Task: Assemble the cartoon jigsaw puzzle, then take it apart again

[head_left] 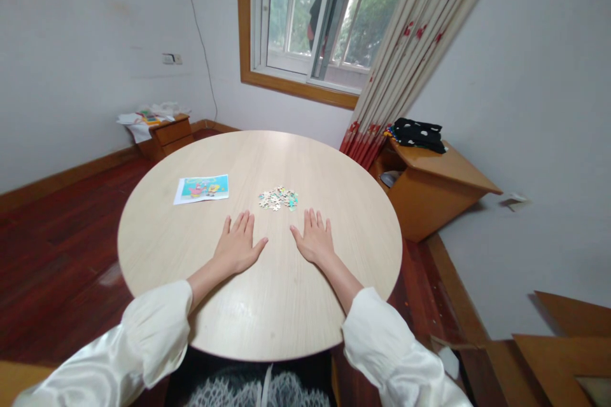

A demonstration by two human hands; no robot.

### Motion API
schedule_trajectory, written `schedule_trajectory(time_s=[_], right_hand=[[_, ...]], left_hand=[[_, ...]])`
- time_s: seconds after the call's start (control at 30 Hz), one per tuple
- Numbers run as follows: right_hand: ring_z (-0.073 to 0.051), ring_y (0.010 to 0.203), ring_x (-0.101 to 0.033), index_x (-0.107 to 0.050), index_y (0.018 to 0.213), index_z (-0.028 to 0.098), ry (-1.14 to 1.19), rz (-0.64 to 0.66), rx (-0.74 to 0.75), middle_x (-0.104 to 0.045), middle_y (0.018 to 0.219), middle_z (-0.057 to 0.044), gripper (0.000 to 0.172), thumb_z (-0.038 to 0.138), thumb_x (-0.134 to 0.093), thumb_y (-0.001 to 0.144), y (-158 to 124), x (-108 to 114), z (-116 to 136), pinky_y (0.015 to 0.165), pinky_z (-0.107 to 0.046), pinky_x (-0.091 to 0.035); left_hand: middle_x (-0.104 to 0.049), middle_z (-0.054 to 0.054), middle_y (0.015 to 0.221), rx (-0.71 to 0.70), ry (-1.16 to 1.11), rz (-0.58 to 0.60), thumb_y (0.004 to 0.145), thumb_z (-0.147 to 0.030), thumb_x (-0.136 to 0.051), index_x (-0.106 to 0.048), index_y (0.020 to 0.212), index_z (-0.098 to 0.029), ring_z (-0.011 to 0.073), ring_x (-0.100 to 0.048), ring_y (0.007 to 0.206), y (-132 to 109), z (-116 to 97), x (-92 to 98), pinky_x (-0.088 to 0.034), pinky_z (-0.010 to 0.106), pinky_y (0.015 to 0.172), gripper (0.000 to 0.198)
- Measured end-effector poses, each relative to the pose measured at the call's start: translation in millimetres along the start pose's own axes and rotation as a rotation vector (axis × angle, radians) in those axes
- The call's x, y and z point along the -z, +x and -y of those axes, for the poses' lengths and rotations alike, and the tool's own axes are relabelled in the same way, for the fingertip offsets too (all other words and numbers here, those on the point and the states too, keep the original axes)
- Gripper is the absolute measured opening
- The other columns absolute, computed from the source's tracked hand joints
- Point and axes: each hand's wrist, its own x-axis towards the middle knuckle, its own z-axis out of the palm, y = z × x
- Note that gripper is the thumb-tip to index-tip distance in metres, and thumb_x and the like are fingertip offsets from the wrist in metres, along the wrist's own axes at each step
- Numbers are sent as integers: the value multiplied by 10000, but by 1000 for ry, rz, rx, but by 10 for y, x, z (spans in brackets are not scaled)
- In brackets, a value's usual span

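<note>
My left hand (238,246) lies flat on the round, light wooden table (267,311), palm down with its fingers apart. Opposite it, my right hand (314,237) rests the same way, also holding nothing. Just beyond the two hands, between them, is a small heap of jigsaw puzzle pieces (278,198); most look pale, and a few show blue-green. Neither hand touches the heap. Past my left hand's fingertips lies a picture sheet (202,189) with a pink and a yellow cartoon figure on blue.
A low cabinet (170,133) with papers and plastic on top stands behind the table at left. At right, a wooden cabinet (443,178) carries a folded black cloth with white spots (419,133). Behind are a window (329,19) and a long curtain (410,38).
</note>
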Motion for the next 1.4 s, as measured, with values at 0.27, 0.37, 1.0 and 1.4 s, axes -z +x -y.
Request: schedule_trajectory(time_s=[0.27, 0.37, 1.0, 1.4], right_hand=[[-306, 1447, -144, -243, 1470, 27, 111, -65, 27, -210, 1548, -169, 738, 521, -318, 927, 15, -63, -36, 1159, -515, -35], [-287, 1409, -271, -388, 1399, 27, 412, -228, 52, -339, 1493, -205, 674, 472, -384, 893, 89, -124, -149, 1161, -492, -103], [-272, 1454, -115, -243, 1481, 200, 368, -164, 235, -208, 1558, -141, 961, 559, -666, 696, 753, -27, -20, 1145, -460, -207], [-312, 1439, -179, -363, 1441, 197, 114, 4, 459, -293, 1527, -161, 738, 626, -465, 850, 997, 2, 183, 1151, -513, -124]], left_hand=[[-371, 230, 1456, 25, -390, -137, 800, -494, -497, -464, 1337, -18, 318, -292, 1393, 31, 42, -46, -37, 499, 1161, 719], [-540, 197, 1341, 97, -738, -313, 757, -481, -539, -585, 1190, -97, 302, -446, 1301, 78, 155, -64, -205, 476, 1139, 581], [-452, 212, 1396, 365, -426, -434, 865, -290, -396, -543, 1226, -98, 373, -274, 1376, 813, 691, 64, -119, 610, 1109, 434], [-579, 117, 1258, 72, -180, -41, 977, -332, -376, -619, 1093, -185, 306, -486, 1217, 1894, 243, 67, -328, 571, 1014, 307]])
